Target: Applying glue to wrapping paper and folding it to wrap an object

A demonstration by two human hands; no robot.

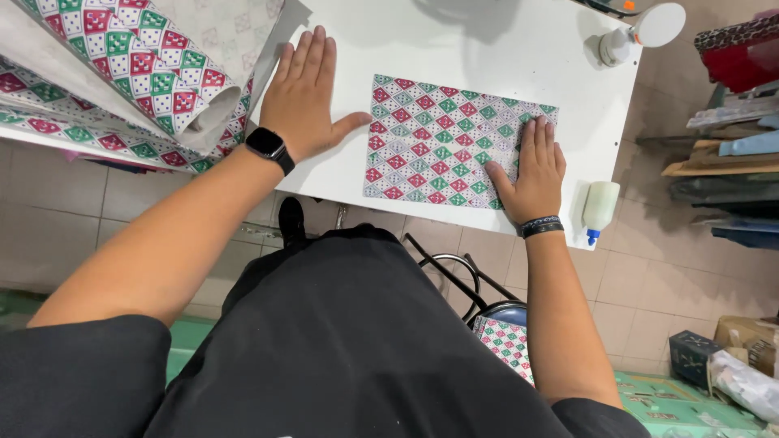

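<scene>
Head view: flat diamond-patterned paper rectangle [450, 139]

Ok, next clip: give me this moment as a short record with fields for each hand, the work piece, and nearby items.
left hand: flat on the white table, thumb at the sheet's left edge
right hand: flat on the sheet's lower right corner
work piece: patterned sheet, red and green diamonds, lying flat
nearby: glue bottle at the table's right edge; patterned roll to the left

Patterned sheet [442, 134]: rectangular, red/green/white diamond print. Lies flat on white table [487, 49], near front edge, slightly skewed. Right-hand corner covered by a hand.
</scene>
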